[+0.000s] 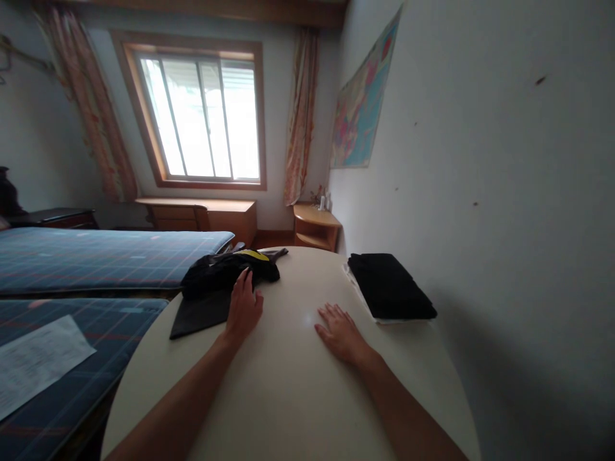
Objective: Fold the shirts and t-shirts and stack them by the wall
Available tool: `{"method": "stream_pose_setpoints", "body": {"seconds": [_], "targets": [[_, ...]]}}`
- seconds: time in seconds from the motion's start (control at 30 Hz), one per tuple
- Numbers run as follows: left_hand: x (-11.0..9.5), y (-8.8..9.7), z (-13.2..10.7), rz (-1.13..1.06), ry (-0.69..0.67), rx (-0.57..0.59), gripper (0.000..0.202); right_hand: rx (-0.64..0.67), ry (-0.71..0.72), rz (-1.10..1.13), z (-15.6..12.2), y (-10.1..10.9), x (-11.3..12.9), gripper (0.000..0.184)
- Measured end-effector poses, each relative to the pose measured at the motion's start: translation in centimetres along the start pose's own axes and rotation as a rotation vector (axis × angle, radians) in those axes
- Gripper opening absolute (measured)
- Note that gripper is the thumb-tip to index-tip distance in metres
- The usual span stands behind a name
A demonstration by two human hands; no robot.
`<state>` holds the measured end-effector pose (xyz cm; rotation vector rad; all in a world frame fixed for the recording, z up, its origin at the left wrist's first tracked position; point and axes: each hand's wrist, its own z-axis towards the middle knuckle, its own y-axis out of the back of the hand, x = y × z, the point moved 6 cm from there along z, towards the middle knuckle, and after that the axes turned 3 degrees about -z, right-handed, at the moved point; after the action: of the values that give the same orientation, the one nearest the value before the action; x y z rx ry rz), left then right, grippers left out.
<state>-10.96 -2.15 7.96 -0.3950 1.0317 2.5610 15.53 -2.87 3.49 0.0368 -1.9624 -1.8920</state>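
Note:
On the left part of the round table lies a rumpled heap of dark clothes, black and grey with a yellow patch. My left hand is at the heap's right side, fingers reaching toward the black cloth; whether the fingertips touch it I cannot tell. No cloth is gripped in it. My right hand rests flat on the bare tabletop with its fingers stretched out, holding nothing. To the right of that hand sits a neatly folded stack of clothes, black on top with white showing beneath.
Two beds with blue plaid mattresses stand left of the table, and a printed sheet of paper lies on the nearer one. The wall runs close on the right. Beyond are a wooden desk and a corner shelf.

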Motion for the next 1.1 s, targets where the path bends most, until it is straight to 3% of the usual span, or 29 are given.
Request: {"method": "stream_pose_setpoints", "body": {"seconds": [0.13,0.23,0.3,0.4,0.5,0.6,0.7,0.83,0.97,1.03,1.1], "targets": [[-4.2,2.1,-1.1,-0.172,-0.302,-0.076,0.05,0.0,0.014,0.0,0.0,0.3,0.0,0.057],[-7.4,2.7,-2.4,-0.256,-0.545,0.031,0.041,-0.001,0.021,0.003,-0.1,0.6,0.1,0.056],[-8.8,2.7,-3.1,-0.28,-0.637,0.135,0.033,0.003,0.018,0.016,0.0,0.7,0.0,0.055],[-8.1,2.4,-2.6,-0.205,-0.51,0.124,0.027,-0.005,0.014,0.039,0.0,0.7,-0.2,0.053],[-4.6,1.6,-1.7,0.001,-0.231,0.048,0.048,-0.027,0.022,0.048,0.1,0.6,-0.4,0.052],[-1.1,-0.2,-1.3,0.123,-0.052,0.22,0.043,-0.055,0.033,0.054,0.2,0.5,-0.5,0.051],[0.0,-1.2,-1.2,0.138,-0.012,0.386,0.024,-0.088,0.053,0.073,0.3,0.6,-0.6,0.049],[-2.7,-0.4,-1.4,0.012,-0.031,0.37,0.024,-0.154,0.092,0.123,0.3,1.1,-0.4,0.055],[-8.2,0.4,-3.2,-0.209,-0.256,0.464,0.021,-0.262,0.226,0.204,-0.1,2.1,0.2,0.067],[-10.1,0.9,-3.9,-0.328,-0.302,0.506,0.02,-0.276,0.294,0.232,-0.4,2.6,0.5,0.053],[-10.6,1.5,-3.8,-0.423,-0.256,0.503,0.021,-0.26,0.334,0.257,-0.5,2.9,0.7,0.027]]}}
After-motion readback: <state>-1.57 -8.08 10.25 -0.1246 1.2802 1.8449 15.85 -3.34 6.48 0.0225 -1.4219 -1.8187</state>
